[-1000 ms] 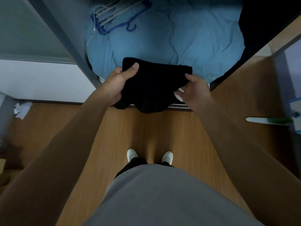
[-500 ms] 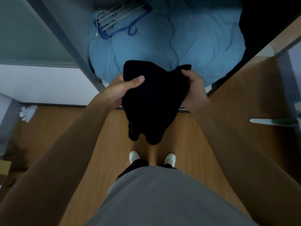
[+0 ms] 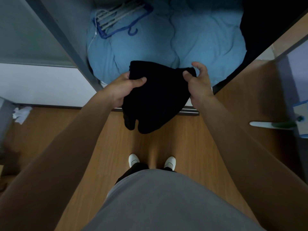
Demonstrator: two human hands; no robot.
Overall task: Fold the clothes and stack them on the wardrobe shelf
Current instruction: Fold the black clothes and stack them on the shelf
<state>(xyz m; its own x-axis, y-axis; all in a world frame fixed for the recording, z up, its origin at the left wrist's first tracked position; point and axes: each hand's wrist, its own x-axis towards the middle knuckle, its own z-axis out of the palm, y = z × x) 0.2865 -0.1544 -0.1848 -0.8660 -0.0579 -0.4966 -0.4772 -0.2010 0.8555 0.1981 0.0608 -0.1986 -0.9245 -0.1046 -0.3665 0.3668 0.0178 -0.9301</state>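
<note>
A black garment hangs bunched in the air in front of the open wardrobe, its lower end drooping over the floor. My left hand grips its left edge, thumb on top of the cloth. My right hand pinches the garment's right corner between thumb and curled fingers, the index finger lifted. Behind the garment, a light blue quilt fills the wardrobe's lower compartment. How many folds the garment has cannot be told.
A bundle of hangers with a blue one lies on the quilt at the back left. Dark clothing hangs at the right inside. A grey door frame stands left, a wooden door right. Crumpled paper lies on the floor.
The garment has been drawn up shorter than half a second ago. My right hand shifted from wrapping the right edge to pinching its corner, index finger raised. My left hand barely moved.
</note>
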